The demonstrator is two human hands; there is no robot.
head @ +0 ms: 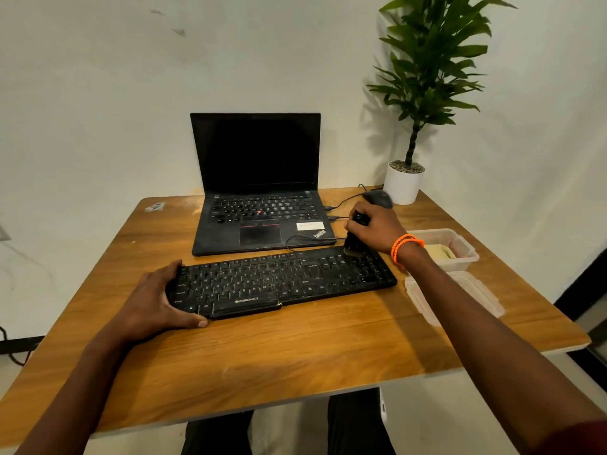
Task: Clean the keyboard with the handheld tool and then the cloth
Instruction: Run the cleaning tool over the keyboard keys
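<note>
The left hand (157, 300) clamps the black keyboard's (282, 280) nine-o'clock end, steadying it mid-surface (295, 349), while the right hand (374, 231) grips a brush (353, 246) with bristles at its two-o'clock corner.

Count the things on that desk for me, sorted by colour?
Black: 4 - laptop, keyboard, mouse, brush
White: 1 - plant pot
Clear plastic: 2 - container, lid
Total: 7

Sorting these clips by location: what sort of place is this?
Probably a small office or home desk: a laptop and keyboard on a wooden table, with a potted plant against a plain wall.
</note>
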